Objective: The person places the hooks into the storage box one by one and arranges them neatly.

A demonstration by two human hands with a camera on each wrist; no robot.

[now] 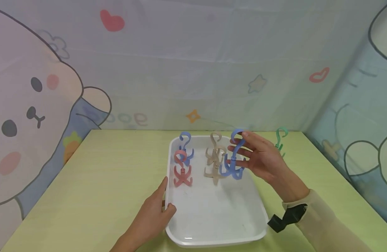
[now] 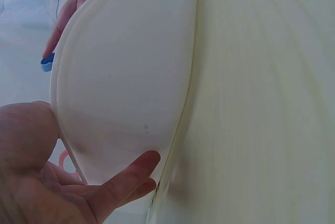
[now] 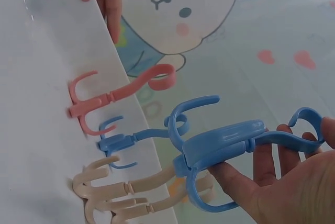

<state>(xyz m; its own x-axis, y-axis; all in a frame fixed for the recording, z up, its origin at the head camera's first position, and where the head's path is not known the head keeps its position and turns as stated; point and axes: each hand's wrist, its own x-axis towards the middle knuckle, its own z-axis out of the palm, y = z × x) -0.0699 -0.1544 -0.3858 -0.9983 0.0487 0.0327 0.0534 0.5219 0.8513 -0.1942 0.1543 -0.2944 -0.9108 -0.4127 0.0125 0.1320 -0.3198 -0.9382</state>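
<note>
My right hand (image 1: 265,155) holds a blue four-pronged hanging hook (image 1: 233,164) by its curved top, prongs down, over the right side of a white plastic tray (image 1: 218,217). In the right wrist view, the fingers lie along the stem of this blue hook (image 3: 225,140). My left hand (image 1: 150,210) grips the tray's left rim, thumb over the edge and fingers against the outer wall (image 2: 125,77). Inside the tray stand a pink hook (image 1: 182,176), another blue hook (image 1: 186,159) behind it, and two beige hooks (image 1: 215,171), partly overlapped by the held one.
A green hook (image 1: 278,140) stands on the yellow-green table (image 1: 124,168) beyond the right hand, partly hidden by it. A cartoon-printed cloth (image 1: 187,66) closes off the back and sides. A black strap device (image 1: 291,215) sits on the right wrist.
</note>
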